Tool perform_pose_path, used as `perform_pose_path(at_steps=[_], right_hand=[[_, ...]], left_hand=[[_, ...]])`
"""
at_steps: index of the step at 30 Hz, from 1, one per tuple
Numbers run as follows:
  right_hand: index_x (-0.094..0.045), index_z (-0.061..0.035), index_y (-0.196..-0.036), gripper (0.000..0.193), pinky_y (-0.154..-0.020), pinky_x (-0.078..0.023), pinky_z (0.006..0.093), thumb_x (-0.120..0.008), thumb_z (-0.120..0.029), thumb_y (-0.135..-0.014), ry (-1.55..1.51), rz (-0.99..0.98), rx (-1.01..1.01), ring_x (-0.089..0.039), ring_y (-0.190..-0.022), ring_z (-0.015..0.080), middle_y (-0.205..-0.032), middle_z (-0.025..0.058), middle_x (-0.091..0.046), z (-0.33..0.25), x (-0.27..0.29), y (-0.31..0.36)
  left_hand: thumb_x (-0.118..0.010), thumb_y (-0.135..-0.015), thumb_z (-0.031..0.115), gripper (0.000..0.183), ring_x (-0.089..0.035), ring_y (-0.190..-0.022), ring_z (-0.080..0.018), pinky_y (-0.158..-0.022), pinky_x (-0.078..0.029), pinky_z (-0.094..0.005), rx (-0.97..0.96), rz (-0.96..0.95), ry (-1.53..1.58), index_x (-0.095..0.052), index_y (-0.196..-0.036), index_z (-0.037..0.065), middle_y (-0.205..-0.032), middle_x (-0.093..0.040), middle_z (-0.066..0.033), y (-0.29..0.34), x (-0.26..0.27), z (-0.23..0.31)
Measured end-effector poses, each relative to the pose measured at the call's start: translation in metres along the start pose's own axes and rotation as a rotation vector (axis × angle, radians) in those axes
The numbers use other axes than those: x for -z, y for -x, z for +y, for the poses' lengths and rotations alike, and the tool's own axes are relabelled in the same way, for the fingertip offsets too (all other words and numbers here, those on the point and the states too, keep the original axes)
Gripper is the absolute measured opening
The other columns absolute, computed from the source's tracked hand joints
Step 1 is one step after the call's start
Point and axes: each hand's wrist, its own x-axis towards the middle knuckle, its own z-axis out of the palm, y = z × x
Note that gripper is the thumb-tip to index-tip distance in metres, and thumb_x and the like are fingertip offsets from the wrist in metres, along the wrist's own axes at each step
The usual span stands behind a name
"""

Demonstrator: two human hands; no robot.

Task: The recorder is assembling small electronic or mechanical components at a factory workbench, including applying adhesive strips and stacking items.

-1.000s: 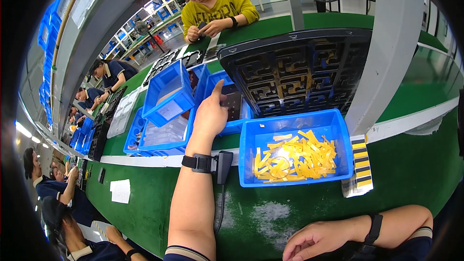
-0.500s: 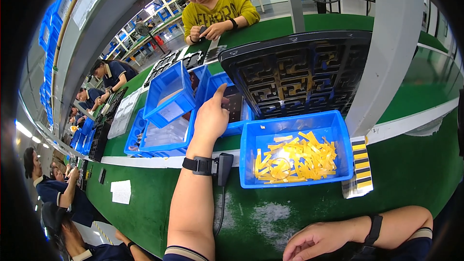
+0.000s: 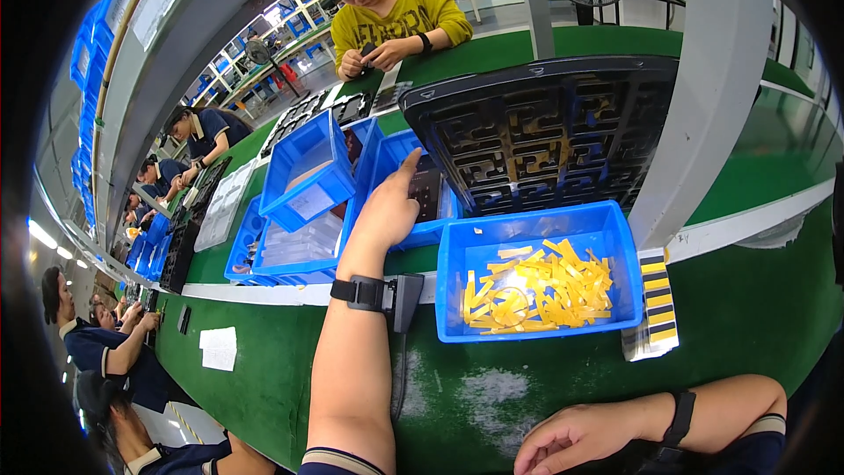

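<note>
My left hand reaches forward over a blue bin that holds dark flat pieces. Its index finger is stretched out along the bin; the thumb and part of the other fingers are hidden, and nothing shows in the grip. A black wrist strap with a grey clip and cable circles that wrist. Low on the right, my right hand rests at the near side of the green bench, palm down, fingers loosely bent and empty. Ahead of it stands a blue box of yellow strips.
A black moulded tray leans behind the box, beside a grey post. Stacked blue bins stand left of my left hand. White paper lies on the bench. A co-worker in a yellow-green top sits across; others work at left.
My left hand has shifted slightly, its index finger reaching a little farther right over the bin. The wrist strap's clip has turned a little. My right hand has stayed put.
</note>
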Motion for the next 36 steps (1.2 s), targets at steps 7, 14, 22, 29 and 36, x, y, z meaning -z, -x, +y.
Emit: perform_pose_path(at_steps=[7,14,22,29,36], right_hand=[[-0.063,-0.0006,-0.101,0.020,-0.071,-0.047,0.0232,-0.063,-0.013,-0.086,0.045,0.004,0.020,-0.059,-0.079,0.0087,-0.086,0.0037,-0.066,-0.001,0.000,0.001],[-0.063,-0.0003,-0.101,0.019,-0.070,-0.047,0.0234,-0.063,-0.013,-0.086,0.043,0.006,0.025,-0.059,-0.077,0.0088,-0.086,0.0037,-0.066,-0.001,0.000,0.001],[-0.063,-0.0005,-0.102,0.020,-0.071,-0.047,0.0232,-0.063,-0.014,-0.087,-0.010,-0.005,0.006,-0.059,-0.079,0.0086,-0.088,0.0034,-0.065,0.002,0.000,-0.001],[-0.063,-0.0005,-0.102,0.020,-0.071,-0.048,0.0236,-0.063,-0.013,-0.087,-0.003,0.004,0.001,-0.060,-0.079,0.0090,-0.087,0.0038,-0.065,0.000,-0.001,0.000],[-0.064,-0.0007,-0.102,0.019,-0.071,-0.048,0.0237,-0.063,-0.013,-0.087,0.005,-0.001,0.007,-0.060,-0.078,0.0091,-0.087,0.0037,-0.065,0.000,0.000,-0.002]], left_hand=[[-0.050,-0.072,-0.002,0.065,-0.060,-0.097,-0.0327,-0.087,-0.047,-0.0412,0.127,0.170,-0.100,-0.040,-0.135,0.011,-0.106,-0.063,-0.0152,0.011,0.004,0.018],[-0.047,-0.072,-0.001,0.063,-0.061,-0.096,-0.0319,-0.087,-0.047,-0.0403,0.079,0.217,-0.029,-0.041,-0.134,0.010,-0.104,-0.064,-0.0145,0.012,0.003,0.017],[-0.044,-0.073,-0.002,0.062,-0.058,-0.104,-0.0327,-0.092,-0.045,-0.0395,-0.018,0.073,-0.091,-0.043,-0.134,0.010,-0.112,-0.062,-0.0173,0.009,0.007,0.012],[-0.045,-0.073,-0.002,0.067,-0.055,-0.108,-0.0365,-0.095,-0.042,-0.0410,-0.030,0.016,-0.145,-0.039,-0.137,0.014,-0.115,-0.058,-0.0224,0.008,0.008,0.016],[-0.046,-0.073,-0.002,0.066,-0.054,-0.109,-0.0363,-0.095,-0.042,-0.0399,-0.037,-0.073,-0.143,-0.040,-0.137,0.013,-0.117,-0.058,-0.0213,0.007,0.010,0.021]])
